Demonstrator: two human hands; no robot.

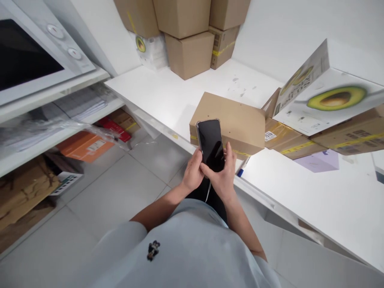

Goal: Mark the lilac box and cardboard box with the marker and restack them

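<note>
Light-blue shirt (192, 248) w/ a small dark emblem (153, 251) is nearest my cam. Just past it, L hand (193, 170) & R hand (222, 176) both grip a smartphone (211, 138): I see L on its lower left edge, R thumb across the bottom, R fingers at the right edge. Phone's in front of the torso by the edge of a white table (165, 100); its screen's dark w/ faint reflections. Thin white cable (208, 192) hangs below the hands; can't tell from my feed if it's plugged in. Behind the phone, on the table, I've got a brown cardbd box (231, 114), w/ a blue-capped pen (242, 167) just beside R hand. Further R: avocado-print box (336, 98) atop brown cartons (351, 138), purple item (318, 161) partly under. Stacked cartons (192, 52) at the back, microwave (30, 56) on a shelf far L.
</note>
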